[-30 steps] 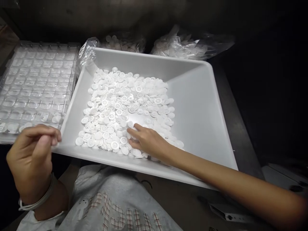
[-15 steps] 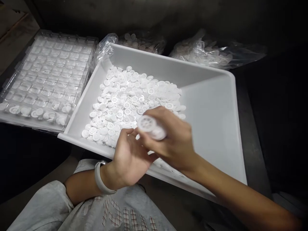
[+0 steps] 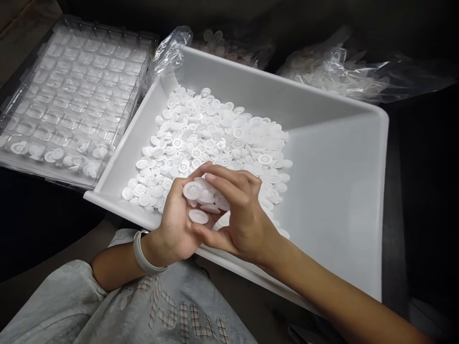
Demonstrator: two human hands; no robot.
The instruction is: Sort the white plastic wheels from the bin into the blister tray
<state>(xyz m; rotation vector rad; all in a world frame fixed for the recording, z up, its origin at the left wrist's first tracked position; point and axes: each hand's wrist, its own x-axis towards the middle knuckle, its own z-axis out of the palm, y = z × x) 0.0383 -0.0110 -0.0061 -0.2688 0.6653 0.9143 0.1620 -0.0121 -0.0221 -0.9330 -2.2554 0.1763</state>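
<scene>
Several small white plastic discs (image 3: 205, 193) lie in a loose cluster between my hands, over the near side of a grey bin (image 3: 333, 200). My left hand (image 3: 175, 229) is cupped under and around them from the left. Curled over the cluster from the right, my right hand (image 3: 247, 217) has its fingers and thumb around the discs. One disc (image 3: 198, 216) rests low in the cupped palm. Behind my hands, a large pile of similar discs (image 3: 211, 129), some with a ring of holes, covers the bin's left and middle floor.
Left of the bin is a clear plastic tray (image 3: 79, 83) with many pockets; its nearest row contains white discs (image 3: 53, 154). Clear plastic bags (image 3: 330, 71) holding pale discs lie behind the bin's far wall.
My right hand has tipped its discs toward my left palm, and its fingers have loosened around them. My left hand has closed up into a cup. The view has shifted slightly.
</scene>
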